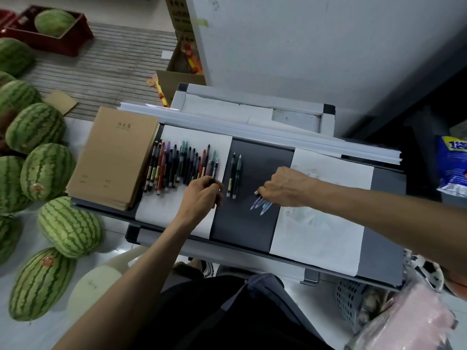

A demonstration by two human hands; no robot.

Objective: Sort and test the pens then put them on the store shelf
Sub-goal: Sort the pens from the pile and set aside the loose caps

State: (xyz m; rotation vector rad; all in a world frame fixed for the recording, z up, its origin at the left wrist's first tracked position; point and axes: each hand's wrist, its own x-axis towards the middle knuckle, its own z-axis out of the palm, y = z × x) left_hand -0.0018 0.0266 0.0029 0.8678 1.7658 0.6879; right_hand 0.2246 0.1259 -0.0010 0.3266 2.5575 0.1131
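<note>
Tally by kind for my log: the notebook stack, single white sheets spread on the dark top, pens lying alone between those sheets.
Notebook stack: 1
Single white sheets: 2
Pens lying alone: 2
Total: 5

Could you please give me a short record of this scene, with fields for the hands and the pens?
left hand: grips a dark pen at the right end of the pen row
right hand: holds a bunch of blue pens over the desk top
pen row: lies on the left white sheet
two loose pens: side by side on the desk top, between the hands
notebooks: brown stack left of the pen row
</note>
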